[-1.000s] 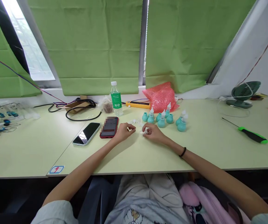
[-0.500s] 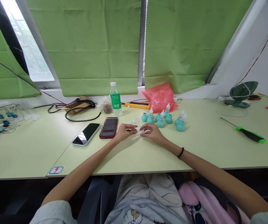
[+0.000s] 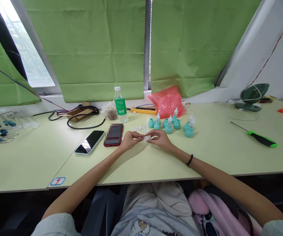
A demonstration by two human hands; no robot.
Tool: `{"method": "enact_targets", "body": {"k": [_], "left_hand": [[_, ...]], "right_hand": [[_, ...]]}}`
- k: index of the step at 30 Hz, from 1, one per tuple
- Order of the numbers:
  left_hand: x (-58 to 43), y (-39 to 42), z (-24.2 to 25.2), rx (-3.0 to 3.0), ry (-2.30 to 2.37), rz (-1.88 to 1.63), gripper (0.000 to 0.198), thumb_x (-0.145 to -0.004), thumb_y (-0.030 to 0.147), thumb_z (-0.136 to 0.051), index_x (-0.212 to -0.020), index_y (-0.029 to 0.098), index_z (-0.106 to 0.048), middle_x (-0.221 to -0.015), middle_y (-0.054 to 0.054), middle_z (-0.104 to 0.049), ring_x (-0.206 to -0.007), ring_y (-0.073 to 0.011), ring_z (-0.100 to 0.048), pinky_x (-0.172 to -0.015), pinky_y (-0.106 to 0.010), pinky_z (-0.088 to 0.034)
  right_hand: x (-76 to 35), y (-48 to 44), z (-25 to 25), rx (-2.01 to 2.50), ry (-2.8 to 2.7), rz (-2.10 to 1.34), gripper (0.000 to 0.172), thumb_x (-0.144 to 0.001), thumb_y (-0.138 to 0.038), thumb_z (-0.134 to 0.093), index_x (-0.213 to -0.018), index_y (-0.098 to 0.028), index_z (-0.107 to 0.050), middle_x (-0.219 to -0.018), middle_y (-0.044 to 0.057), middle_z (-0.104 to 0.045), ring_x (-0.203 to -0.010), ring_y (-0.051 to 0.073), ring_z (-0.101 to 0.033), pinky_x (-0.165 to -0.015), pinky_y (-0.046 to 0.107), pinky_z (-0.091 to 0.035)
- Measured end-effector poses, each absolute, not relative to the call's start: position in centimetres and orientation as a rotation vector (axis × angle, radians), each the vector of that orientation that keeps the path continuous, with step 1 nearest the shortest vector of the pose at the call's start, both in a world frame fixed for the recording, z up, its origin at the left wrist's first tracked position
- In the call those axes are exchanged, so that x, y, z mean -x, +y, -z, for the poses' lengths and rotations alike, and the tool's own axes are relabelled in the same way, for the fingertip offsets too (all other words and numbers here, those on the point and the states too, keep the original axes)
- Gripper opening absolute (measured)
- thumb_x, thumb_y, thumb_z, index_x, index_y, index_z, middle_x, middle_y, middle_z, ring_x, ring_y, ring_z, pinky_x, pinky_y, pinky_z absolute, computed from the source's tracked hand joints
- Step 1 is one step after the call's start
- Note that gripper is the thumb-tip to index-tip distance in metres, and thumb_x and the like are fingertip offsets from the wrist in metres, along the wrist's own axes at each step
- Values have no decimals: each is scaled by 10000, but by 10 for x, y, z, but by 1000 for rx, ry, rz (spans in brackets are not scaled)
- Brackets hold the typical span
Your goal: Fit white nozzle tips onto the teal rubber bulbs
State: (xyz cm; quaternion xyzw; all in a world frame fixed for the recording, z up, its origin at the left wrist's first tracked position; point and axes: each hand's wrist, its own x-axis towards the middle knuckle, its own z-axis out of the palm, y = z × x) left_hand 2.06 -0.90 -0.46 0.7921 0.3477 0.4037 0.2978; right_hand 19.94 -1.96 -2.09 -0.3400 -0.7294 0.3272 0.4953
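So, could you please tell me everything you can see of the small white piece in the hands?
The small white piece looks translucent, perhaps plastic. The right hand pinches it over the table, the left hand touching it or nearly so. The hands partly cover it, leaving its exact shape unclear.

1. Daylight came through the uncovered window strip (image 3: 33, 52), burnt nearly white; the green blinds (image 3: 87, 49) muted the rest.
2. The bench (image 3: 141, 168) looked softly lit, a faint shadow beside the left forearm (image 3: 94, 172); underneath lay dark.
3. White glare patched the pale-edged phone (image 3: 89, 142).
4. The whitish piece (image 3: 148, 138) between the fingers (image 3: 155, 132) lacked crisp detail.
5. Wide-angle stretch slanted the outer edges.
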Motion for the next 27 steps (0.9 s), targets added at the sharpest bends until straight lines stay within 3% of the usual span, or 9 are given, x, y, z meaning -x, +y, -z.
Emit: {"method": "enact_targets", "body": {"k": [7,16,22,27], "left_hand": [[-22,-11,3,-2167,874,-1074,236,-693,281,-522,-854,155,-639,-839,-74,-630,-806,-165,-555,-699,-259,-457],[-23,-15,0,-2265,871,-1067,249,-720,296,-498,-896,169,-618,-847,-63,-601,-758,-138,-551,-660,-239,-454],[-24,-16,1,-2472,838,-1113,226,-745,263,-476,-915,196,-610,-902,-56,-617,-848,-156,-522,-774,-292,-403],[-25,-13,5,-2575,784,-1152,234,-762,226,-448,-943,198,-595,-918,-60,-615,-862,-166,-487,-778,-324,-390]], "right_hand": [[-200,-20,19,873,-1712,-820,255,-566,-279,-634,-787,-167,-574,-846,52,-596,-667,128,-550,-588,266,-481],[-200,-14,20,793,-1637,-919,272,-510,-257,-679,-739,-151,-578,-798,49,-613,-673,136,-563,-663,303,-469],[-201,-15,20,805,-1556,-1040,288,-478,-237,-695,-722,-140,-575,-782,40,-602,-607,123,-555,-596,303,-489],[-201,-18,17,822,-1461,-1190,315,-459,-257,-703,-722,-139,-576,-804,40,-598,-592,119,-558,-591,322,-513]]}}
